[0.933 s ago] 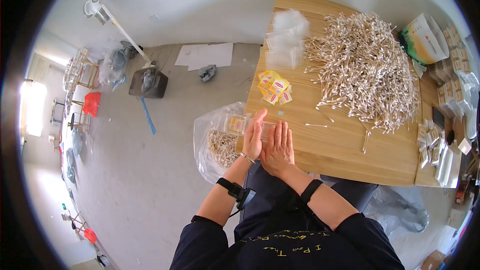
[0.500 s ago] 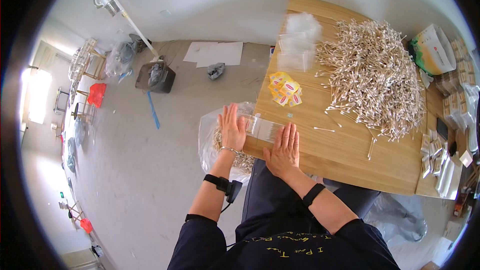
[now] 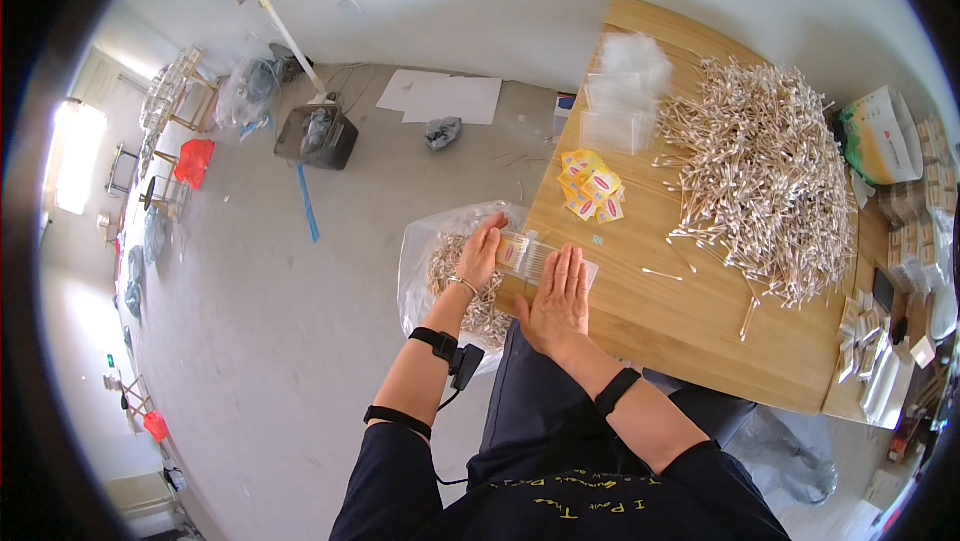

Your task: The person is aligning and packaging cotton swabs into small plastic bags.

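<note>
A clear plastic bag of cotton swabs lies flat at the table's left front edge, with a yellow card inside its left end. My left hand is upright beside that end, palm turned toward the bag and fingers stretched out. Across the bag's right part my right hand rests flat, its fingers extended and covering some of the swabs. Just beyond the bag is a small pile of yellow cards. Farther back lies a stack of empty clear bags.
A big heap of loose cotton swabs covers the wooden table's right side. Beyond it stands a printed white and green bag. Packed boxes sit at the right. A clear sack of swabs is below the left edge.
My left hand has turned from palm down to edge-on at the bag's left end. The yellow card inside the bag now shows. My right hand remains flat on the bag.
</note>
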The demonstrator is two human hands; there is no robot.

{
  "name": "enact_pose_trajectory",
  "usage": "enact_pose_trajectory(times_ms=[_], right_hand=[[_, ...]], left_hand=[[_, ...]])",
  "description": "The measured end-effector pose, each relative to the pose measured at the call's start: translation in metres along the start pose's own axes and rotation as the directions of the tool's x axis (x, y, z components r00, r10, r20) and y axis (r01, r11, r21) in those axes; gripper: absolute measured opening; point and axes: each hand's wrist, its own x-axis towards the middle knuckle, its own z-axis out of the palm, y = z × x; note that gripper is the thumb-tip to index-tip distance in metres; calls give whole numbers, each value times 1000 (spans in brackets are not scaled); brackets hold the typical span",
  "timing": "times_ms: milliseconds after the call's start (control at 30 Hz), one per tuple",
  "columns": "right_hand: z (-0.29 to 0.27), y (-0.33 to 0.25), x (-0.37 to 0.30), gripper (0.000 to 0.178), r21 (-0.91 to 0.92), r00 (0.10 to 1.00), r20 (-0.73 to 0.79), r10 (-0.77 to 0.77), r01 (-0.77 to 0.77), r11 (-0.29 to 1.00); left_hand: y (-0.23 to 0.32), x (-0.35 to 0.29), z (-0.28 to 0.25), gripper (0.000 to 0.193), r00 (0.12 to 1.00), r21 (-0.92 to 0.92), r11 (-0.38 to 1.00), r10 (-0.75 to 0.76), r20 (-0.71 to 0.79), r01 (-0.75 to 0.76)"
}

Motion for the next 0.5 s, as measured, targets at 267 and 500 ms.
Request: enact_pose_trajectory(times_ms=[267, 500], right_hand=[[9, -20, 10, 90, 62, 999, -42, -7, 9, 998], [10, -27, 14, 88, 80, 997, -78, -15, 21, 997]], left_hand=[[-2, -1, 1, 43, 996, -271, 959, -72, 55, 84], [4, -3, 3, 43, 997, -375, 924, -79, 18, 80]])
